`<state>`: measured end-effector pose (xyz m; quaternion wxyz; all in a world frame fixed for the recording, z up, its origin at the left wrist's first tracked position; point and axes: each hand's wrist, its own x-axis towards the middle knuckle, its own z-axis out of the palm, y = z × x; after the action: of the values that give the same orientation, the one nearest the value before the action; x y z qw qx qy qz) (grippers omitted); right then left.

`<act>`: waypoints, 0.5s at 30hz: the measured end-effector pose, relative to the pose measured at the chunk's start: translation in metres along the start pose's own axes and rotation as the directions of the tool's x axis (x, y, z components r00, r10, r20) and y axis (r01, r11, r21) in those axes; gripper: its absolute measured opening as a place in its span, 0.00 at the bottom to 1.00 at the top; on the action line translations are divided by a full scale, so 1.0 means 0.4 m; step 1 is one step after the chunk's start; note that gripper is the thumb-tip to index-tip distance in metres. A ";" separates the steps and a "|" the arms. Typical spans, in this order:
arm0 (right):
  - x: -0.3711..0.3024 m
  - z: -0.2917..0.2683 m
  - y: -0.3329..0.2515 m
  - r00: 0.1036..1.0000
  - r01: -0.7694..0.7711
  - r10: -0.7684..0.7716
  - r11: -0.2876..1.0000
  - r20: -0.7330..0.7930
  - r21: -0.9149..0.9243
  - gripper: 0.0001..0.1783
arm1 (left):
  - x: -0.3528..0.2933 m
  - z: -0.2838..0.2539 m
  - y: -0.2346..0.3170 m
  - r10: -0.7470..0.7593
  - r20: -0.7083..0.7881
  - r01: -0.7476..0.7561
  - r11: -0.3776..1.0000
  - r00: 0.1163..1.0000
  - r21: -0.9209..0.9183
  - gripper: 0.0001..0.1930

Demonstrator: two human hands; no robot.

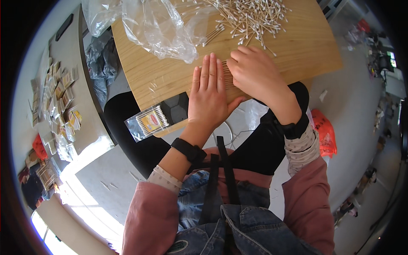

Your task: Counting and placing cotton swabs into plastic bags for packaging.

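A row of cotton swabs (228, 75) lies side by side on the wooden board (297, 55), between my two hands. My left hand (209, 95) rests flat along the left of the row, fingers straight and held together, thumb reaching toward the right. Over the right part of the row my right hand (257, 74) is closed, its fingers curled down. Its fingertips are hidden, so what they pinch cannot be made out. A big loose heap of cotton swabs (255, 17) spreads past my hands at the board's far edge.
Clear plastic bags (157, 29) lie at the board's far left. A packed bag of swabs (151, 121) sits by a dark pad (176, 108) at the near left corner. Many small packs (59, 93) cover the grey table at left. A red bag (324, 131) is at right.
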<state>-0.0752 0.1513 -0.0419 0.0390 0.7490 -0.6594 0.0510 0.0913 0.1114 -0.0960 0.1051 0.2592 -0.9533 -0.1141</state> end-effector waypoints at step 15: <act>-0.562 -0.293 0.087 0.369 -0.738 0.846 0.518 0.385 -0.432 0.05 | -0.019 -0.024 -0.002 -0.048 -0.147 0.002 0.955 0.988 -0.297 0.49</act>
<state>-0.1407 0.3828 0.0454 -0.1130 0.3092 -0.9190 -0.2171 0.1007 0.1132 -0.0881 0.2138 0.2606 -0.9112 -0.2367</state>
